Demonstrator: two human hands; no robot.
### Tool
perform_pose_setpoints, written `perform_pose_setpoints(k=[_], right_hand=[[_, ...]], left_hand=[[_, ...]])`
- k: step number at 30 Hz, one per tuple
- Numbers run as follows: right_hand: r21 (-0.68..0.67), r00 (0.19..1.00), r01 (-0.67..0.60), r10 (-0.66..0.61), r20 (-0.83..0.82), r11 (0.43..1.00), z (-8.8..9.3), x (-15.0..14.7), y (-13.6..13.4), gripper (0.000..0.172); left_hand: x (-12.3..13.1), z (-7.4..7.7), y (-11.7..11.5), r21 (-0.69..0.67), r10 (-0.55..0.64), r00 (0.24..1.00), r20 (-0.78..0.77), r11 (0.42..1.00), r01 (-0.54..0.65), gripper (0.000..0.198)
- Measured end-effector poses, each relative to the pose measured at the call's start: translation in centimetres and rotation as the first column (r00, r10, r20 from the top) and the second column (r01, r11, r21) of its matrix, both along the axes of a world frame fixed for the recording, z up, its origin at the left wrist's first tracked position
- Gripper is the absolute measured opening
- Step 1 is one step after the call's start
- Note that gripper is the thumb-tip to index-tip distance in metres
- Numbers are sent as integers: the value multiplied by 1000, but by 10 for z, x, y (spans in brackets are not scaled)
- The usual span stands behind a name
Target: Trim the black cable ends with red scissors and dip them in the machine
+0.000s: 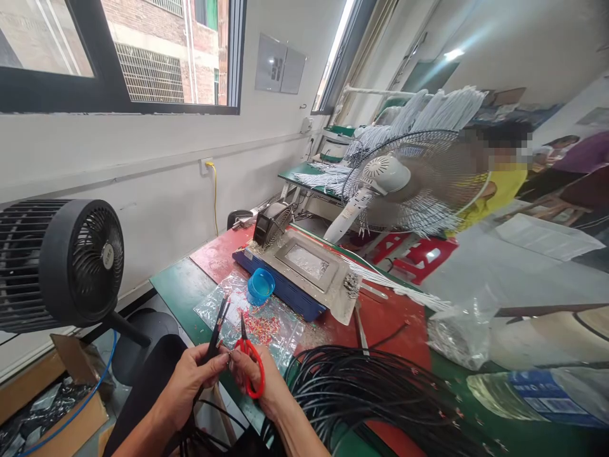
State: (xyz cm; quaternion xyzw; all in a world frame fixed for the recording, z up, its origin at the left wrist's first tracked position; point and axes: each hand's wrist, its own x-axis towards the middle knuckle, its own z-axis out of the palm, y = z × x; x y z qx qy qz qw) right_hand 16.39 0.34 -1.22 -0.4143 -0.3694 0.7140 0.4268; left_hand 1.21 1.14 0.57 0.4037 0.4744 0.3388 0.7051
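Low at the near edge of the green surface [178,289], left hand [195,376] and right hand [267,386] close together, thumbs almost touching. Left fingers [216,364] clamped on a pair of black cable ends [219,320], pointing upward and leaning a little to the right, above a clear plastic bag [285,330] strewn with small coloured scraps. Right fingers [242,363] closed around red-handled snips [254,371], blades up, just beside the cable ends; blade tips too small to tell whether parted. To the right, a large coil of black cable [380,393] sprawled over the surface. Beyond the bag, a blue cup [261,285] against a blue-based machine [304,270] with a metal top. At far left a black fan [80,266]; behind the machine a white fan [394,184]; at the right edge a plastic bottle [533,393] on its side.
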Motion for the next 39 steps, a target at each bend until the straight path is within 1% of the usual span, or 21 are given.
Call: perform_pose_setpoints(k=[5, 7, 10, 14, 20, 23, 30, 32, 36, 39], right_hand=[[-77, 997, -21, 14, -79, 997, -4, 1, 1, 51], [-119, 995, -42, 30, -95, 992, -1, 1, 1, 51], [-179, 993, -64, 45, -107, 982, 7, 2, 1, 50], [-163, 994, -59, 43, -103, 985, 12, 1, 0, 51], [-199, 991, -69, 44, -127, 978, 5, -1, -1, 58], [-202, 992, -62, 38, -121, 977, 3, -1, -1, 58], [-299, 990, -71, 31, -136, 952, 6, 1, -1, 53], [-296, 990, -60, 20, -138, 953, 8, 1, -1, 52], [-283, 987, -85, 41, -158, 956, 8, 2, -1, 51], [-250, 990, -87, 55, -132, 964, 6, 2, -2, 55]], left_hand=[[2, 3, 1, 29, -65, 998, 24, 998, 64, 37], [2, 5, 0, 33, -80, 996, 45, 996, 79, 36], [4, 4, 0, 9, -71, 993, 92, 997, 71, 35], [5, 1, 0, -10, -66, 988, 136, 998, 68, 34], [9, 3, 0, 5, -99, 987, 127, 995, 100, 35], [7, 2, -1, 5, -110, 985, 129, 994, 111, 35], [-1, -8, 1, 39, -190, 966, 174, 982, 186, 31], [-2, -9, 1, 53, -211, 962, 176, 977, 205, 30], [-3, -10, 2, 76, -248, 953, 174, 968, 238, 30], [-3, -10, 4, 94, -271, 950, 158, 961, 259, 29]])
